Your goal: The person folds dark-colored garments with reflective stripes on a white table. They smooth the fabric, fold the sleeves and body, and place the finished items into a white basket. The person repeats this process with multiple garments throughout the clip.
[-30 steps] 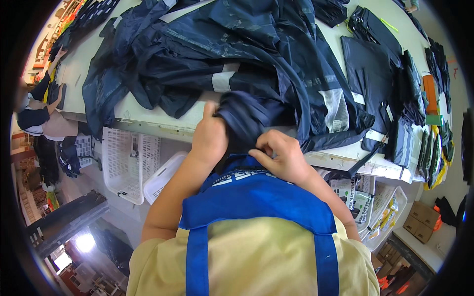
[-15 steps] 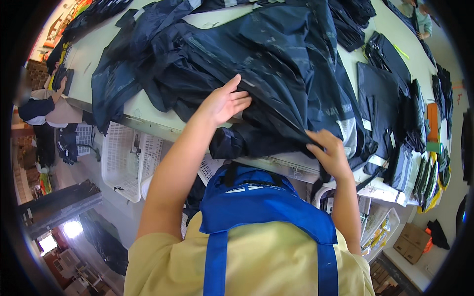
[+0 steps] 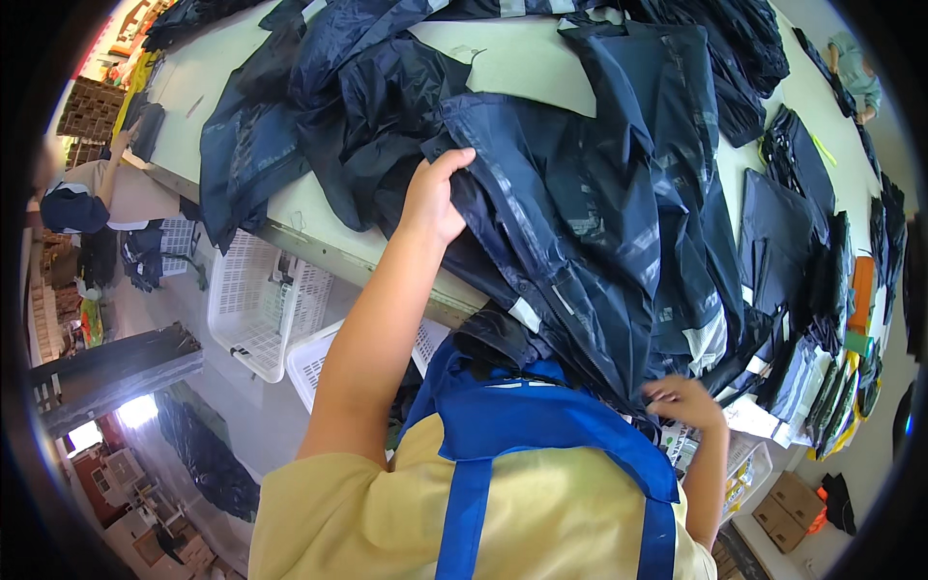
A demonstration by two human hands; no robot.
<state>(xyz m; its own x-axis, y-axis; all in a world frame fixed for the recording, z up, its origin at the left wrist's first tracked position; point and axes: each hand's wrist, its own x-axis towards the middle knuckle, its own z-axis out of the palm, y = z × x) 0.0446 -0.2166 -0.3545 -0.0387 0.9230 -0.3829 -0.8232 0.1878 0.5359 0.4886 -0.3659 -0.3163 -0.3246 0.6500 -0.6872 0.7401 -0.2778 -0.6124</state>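
as the dark garment (image 3: 619,193) lies over the near edge of the table (image 3: 541,68), my left hand (image 3: 437,198) grips its left border.
the cloth looks light, thin and limp, probably slippery given its sheen; the front strip (image 3: 509,208), likely stiffer, seems the best place to take hold. my right hand (image 3: 683,401) blurs beside its near right end; i cannot tell whether it grasps anything.
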